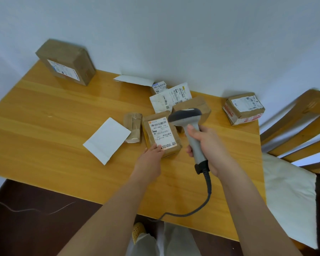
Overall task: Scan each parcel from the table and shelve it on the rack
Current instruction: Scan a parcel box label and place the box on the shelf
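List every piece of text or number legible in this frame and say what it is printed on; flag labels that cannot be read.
"507-P802 170": label of the brown parcel that the left hand touches.
"P802": lower on the same label; its other print is too small to read.
Labels on the large box, right box and white mailers: too blurred.
Scanner: no readable text.

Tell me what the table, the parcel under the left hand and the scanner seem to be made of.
Table: looks like varnished wood, with grain lines and glossy reflections.
Parcel: brown cardboard, taped, with a white paper label.
Scanner: probably plastic, matte grey body with a darker head.
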Tool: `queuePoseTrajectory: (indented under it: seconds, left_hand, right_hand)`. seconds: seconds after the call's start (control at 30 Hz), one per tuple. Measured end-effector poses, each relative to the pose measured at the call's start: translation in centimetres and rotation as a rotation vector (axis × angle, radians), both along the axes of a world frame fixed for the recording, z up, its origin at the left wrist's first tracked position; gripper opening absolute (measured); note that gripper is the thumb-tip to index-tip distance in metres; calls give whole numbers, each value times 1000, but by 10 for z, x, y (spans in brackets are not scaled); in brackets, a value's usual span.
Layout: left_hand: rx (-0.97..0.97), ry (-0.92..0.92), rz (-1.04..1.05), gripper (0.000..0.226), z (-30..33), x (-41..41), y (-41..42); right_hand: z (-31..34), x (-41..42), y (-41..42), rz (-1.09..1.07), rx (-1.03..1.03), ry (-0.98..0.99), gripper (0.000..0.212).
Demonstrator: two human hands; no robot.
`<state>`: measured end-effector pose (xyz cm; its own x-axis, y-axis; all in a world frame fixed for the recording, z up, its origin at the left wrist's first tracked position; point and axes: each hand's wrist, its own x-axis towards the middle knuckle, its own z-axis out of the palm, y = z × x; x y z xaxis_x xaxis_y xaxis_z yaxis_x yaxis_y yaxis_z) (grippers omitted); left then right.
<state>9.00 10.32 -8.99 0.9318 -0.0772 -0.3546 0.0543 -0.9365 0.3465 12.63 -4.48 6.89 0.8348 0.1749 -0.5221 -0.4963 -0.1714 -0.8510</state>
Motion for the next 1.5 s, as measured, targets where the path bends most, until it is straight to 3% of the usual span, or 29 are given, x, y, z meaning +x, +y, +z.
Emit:
queuePoseTrajectory:
  seconds: [1.17,1.5]
  left_hand:
    - [2,13,-17,74,-5,-27,-6]
    - [-31,64,7,75,0,-9,1]
  right_hand:
    - [51,-20,-10,23,-58,-97,25]
    - [46,-20,-12,-42,-113,34,34]
